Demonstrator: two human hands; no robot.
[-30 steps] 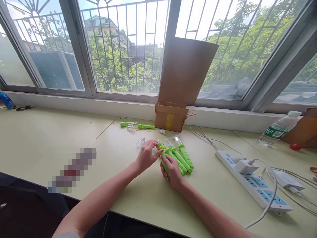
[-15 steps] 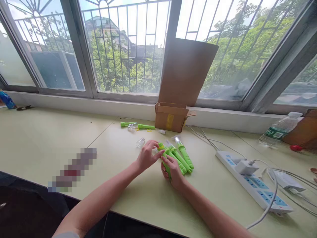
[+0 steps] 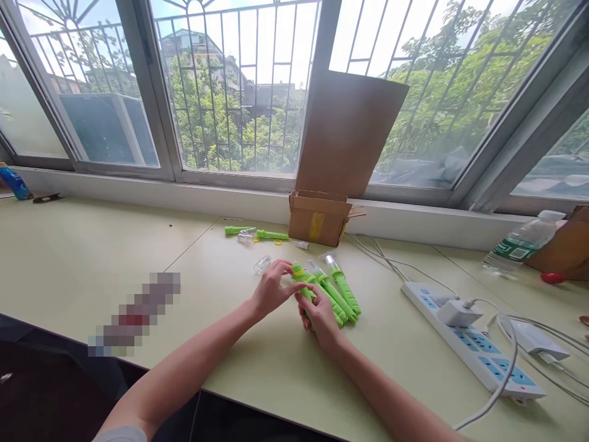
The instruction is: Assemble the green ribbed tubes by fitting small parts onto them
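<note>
Both my hands are on one green plastic tube [image 3: 298,276] with a threaded top and a yellow ring just below the thread. My left hand [image 3: 272,287] pinches it near the ring, thumb and forefinger on either side. Lower down, my right hand [image 3: 321,316] wraps its fingers round the body and hides most of it. Close beside it on the right lie several similar green tubes [image 3: 341,301], some with clear tips. A clear plastic cap [image 3: 262,264] lies just beyond my left hand.
Behind my hands, loose green parts [image 3: 272,235], yellow rings [image 3: 278,242] and clear pieces lie before a small cardboard box [image 3: 317,221]. At the right are a power strip [image 3: 469,344] with cables and a plastic bottle [image 3: 524,242]. A pixelated patch covers something at left.
My fingers have shifted slightly on the green tube, and its threaded top sits a little more upright. The things on the table stay in place.
</note>
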